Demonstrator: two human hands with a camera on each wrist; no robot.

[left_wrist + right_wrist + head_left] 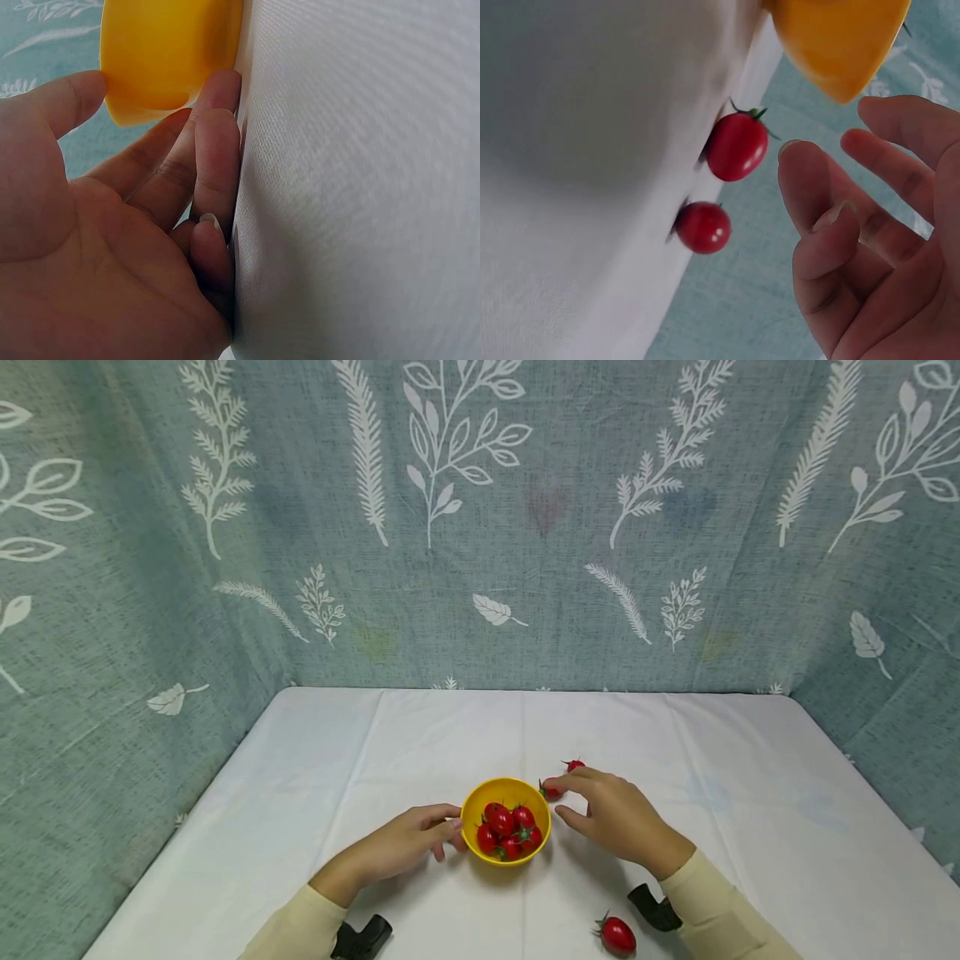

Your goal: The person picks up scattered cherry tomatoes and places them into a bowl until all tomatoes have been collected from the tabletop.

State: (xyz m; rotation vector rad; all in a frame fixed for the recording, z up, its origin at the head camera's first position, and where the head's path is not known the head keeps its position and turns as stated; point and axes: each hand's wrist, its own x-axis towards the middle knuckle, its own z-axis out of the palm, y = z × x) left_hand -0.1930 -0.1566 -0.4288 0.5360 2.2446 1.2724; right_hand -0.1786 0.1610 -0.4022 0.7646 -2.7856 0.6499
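A yellow bowl (471, 818) with several cherry tomatoes (498, 820) inside stands on the white cloth. At its left side is my left hand (408, 845), thumb at the rim and fingertips against the lower wall in the left wrist view, fingers loosely bent. My right hand (622, 818) hovers right of the bowl with bent, spread fingers and nothing between them. Under its index finger in the head view lies a cherry tomato (551, 792), with another cherry tomato (575, 766) just behind. Both show apart from the fingers in the right wrist view.
Another cherry tomato (617, 936) lies near the front, left of the right sleeve (720, 902). Black wrist mounts (363, 937) sit under both forearms. A leaf-patterned green curtain (480, 527) closes off the back and sides of the white-covered table (420, 735).
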